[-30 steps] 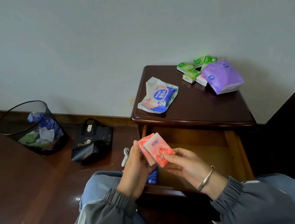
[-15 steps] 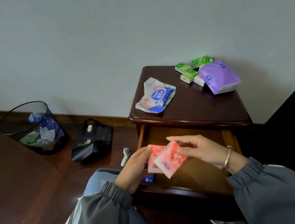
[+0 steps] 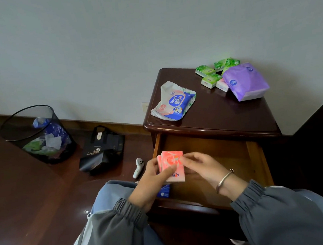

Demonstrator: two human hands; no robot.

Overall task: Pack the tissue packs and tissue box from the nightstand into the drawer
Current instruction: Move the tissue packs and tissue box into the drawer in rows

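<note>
Holding: two pink plastic-wrapped pocket tissue packs (image 3: 172, 165), stacked face to face, are held above the left front part of the open light-wooden drawer (image 3: 257, 172).
Left hand (image 3: 151, 182): curled round the left edge of the stack, with the thumb laid across its front.
Right hand (image 3: 202, 167): fingertips are pinched on the right edge; nothing else is held.
Drawer contents: one blue pack (image 3: 165, 192) is seen at the front left corner, just below the stack.
Awaiting on dark wooden tabletop (image 3: 224, 116): small green tissue packs (image 3: 209, 77), a purple soft-wrapped tissue pack (image 3: 245, 81), a white-and-blue wipes pouch (image 3: 174, 103).
Method advised: the stack should be squared, lowered just beside the blue pack against the left wall, and released only once seated, so that floor is left for the bulky purple pack.
Risk judged: the film looks slippery; the packs may slide apart if one hand is eased off first.
</note>
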